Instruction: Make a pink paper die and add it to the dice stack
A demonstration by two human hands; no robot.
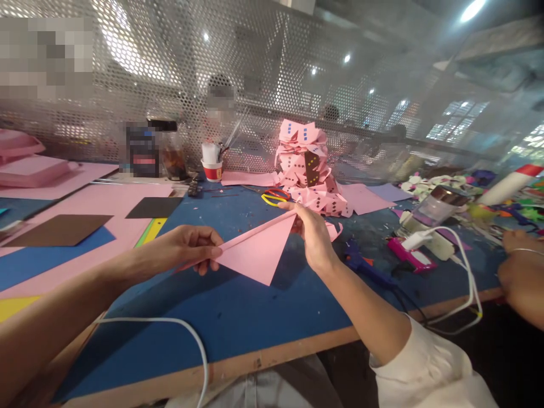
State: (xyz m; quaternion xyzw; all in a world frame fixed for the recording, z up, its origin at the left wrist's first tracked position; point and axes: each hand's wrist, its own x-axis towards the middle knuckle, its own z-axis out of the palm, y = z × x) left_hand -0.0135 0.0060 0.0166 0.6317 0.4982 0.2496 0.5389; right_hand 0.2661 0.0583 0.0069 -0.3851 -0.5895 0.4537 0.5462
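I hold a folded pink paper sheet (257,249) just above the blue table (238,317). It forms a triangle with its point hanging down. My left hand (187,246) pinches the paper's left corner, fingers closed on it. My right hand (312,235) grips the upper right corner, fingers pressed together along the fold.
A heap of pink folded pieces with dots (308,170) stands behind. Scissors with yellow and red handles (275,196) lie near it. Pink and dark sheets (63,226) cover the left. A glue gun (408,255), a white cable (467,272) and another person's hand (521,272) are at right.
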